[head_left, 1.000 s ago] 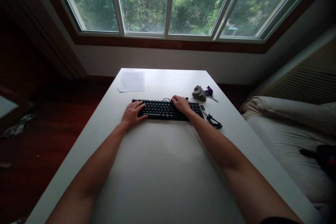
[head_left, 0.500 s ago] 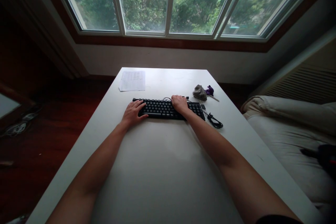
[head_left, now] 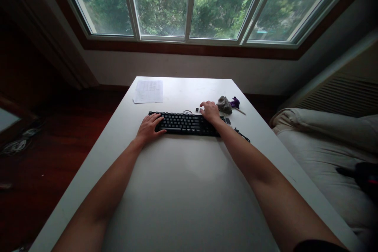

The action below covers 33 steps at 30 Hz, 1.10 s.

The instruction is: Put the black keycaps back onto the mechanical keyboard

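A black keyboard lies across the white table. My left hand rests on its left end, fingers spread over the keys and thumb along the front edge. At the back edge, right of the middle, is my right hand, with curved fingers apart and its wrist over the right-hand keys. Two small black pieces like keycaps sit behind the keyboard: one keycap stands alone, and another keycap is right by my right fingertips. I see nothing held in that hand, though its underside is hidden.
Right of the keyboard are a small dark piece and a black cable, partly behind my forearm. A grey cloth-like bundle and a purple item with a stick lie beyond. A printed paper is at the back left.
My right hand has shifted right along the keyboard's back edge, uncovering two keycap-like pieces and covering another spot. My left hand stays on the left end.
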Each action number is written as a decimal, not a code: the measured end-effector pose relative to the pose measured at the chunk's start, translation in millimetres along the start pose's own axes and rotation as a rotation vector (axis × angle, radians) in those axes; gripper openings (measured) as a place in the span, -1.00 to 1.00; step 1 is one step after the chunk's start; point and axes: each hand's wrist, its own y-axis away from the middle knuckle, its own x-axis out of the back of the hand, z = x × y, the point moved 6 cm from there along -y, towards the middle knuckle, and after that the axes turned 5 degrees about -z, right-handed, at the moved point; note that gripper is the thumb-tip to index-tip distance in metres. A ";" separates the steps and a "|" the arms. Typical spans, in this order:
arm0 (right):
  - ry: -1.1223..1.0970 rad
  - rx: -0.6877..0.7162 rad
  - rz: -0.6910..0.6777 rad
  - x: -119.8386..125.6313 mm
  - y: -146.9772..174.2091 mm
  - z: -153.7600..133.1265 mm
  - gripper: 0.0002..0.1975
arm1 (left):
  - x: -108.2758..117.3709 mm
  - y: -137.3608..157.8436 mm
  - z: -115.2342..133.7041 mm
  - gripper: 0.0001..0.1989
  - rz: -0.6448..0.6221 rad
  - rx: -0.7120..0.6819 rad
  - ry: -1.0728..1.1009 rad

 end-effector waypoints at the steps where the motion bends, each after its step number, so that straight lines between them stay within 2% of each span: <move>1: 0.007 0.014 -0.023 -2.2 -2.0 1.5 -0.74 | -0.4 0.0 -0.3 -0.32 -0.003 0.001 -0.001; 9: 0.036 0.100 -0.077 -9.2 -17.9 -8.8 -0.72 | -1.5 -1.8 -3.2 -0.33 0.003 0.001 -0.003; 15: 0.045 0.108 -0.087 -9.5 -19.0 -12.9 -0.81 | -2.5 -1.5 -3.8 -0.32 0.003 -0.005 -0.006; 24: 0.036 0.139 -0.122 -5.4 -18.3 -16.1 -0.83 | -3.4 -2.5 -4.5 -0.32 0.000 -0.002 -0.008; 28: -0.030 0.183 -0.112 5.7 -14.5 -20.8 -0.82 | -2.5 -3.5 -5.9 -0.32 0.002 -0.005 0.003; 33: -0.212 0.273 -0.254 9.4 -7.6 -19.2 -0.80 | -2.5 -3.3 -6.0 -0.31 0.003 -0.007 -0.010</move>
